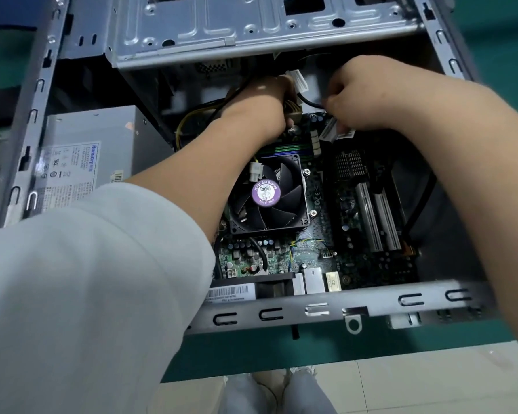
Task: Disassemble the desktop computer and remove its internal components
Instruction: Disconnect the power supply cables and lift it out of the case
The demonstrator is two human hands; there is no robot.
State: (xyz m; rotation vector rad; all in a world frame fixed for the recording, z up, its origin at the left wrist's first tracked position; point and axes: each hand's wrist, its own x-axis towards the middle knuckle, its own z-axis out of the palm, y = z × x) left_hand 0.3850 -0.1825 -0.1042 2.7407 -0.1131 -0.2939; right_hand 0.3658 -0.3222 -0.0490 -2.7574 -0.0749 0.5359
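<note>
Grey steel frames everything: the computer case (311,312) lies open on its side on the green bench (281,351), its near rim running across the lower middle and its side rails climbing toward the top corners. Both hands are deep at the far end of the opening, right under the drive cage (222,28), which overhangs that end and leaves little headroom. The left hand (260,106) is curled around a bundle of yellow and black wires (198,115) at the pale power plug (292,110) on the far edge of the motherboard (284,258). The right hand (362,94) has its fingers bent inward, pinching at a black cable (310,103) just beside that plug; its fingertips are blurred, so the exact grip is hard to read. A white connector (298,80) sits between the two hands, close under the cage lip.

The left forearm crosses over the top corner of the cooling fan (268,194), with a white sleeve (87,279) filling the lower left. The power supply (96,150) sits against the left wall, touching the rail. Right of the fan come a small black heatsink (352,164) and two white slots (377,219), then an open dark strip of case floor along the right wall where another black cable loops. At the near rim, metal ports (313,280) and a barcode label (231,292) press against the edge. Pale floor tiles show below the bench.
</note>
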